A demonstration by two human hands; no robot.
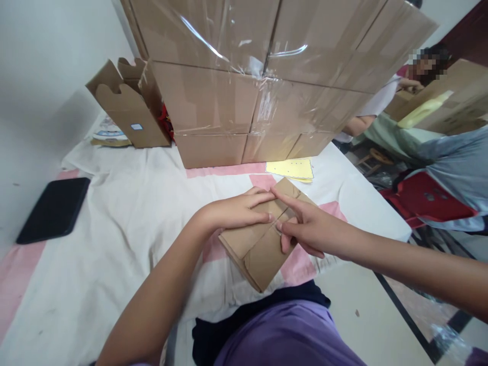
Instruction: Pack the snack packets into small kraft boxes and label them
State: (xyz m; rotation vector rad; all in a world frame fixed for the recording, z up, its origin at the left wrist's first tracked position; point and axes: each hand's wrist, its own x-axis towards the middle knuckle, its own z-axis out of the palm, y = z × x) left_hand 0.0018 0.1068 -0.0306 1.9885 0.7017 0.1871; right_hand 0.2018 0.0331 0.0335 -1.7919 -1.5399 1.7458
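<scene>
A flat, closed cardboard box (263, 259) lies at an angle on the bed-like surface in front of me, with a seam running along its top. My left hand (244, 208) rests on its upper left part, fingers stretched out and thumb near the seam. From the right, my right hand (301, 221) reaches over the box. Its index finger points across to the fingertips of my left hand, its thumb touches near the seam, and the other fingers are loosely bent. Whether a small strip of clear tape lies under the right fingers, I cannot tell.
Behind stands a tall stack of film-wrapped cardboard boxes (213, 107). Yellow cards (290, 169) lie at its foot. An open carton (129, 114) and a black tablet-like slab (53, 211) are on the left. Another person (375, 104) is at the right, near a red chair (438, 198).
</scene>
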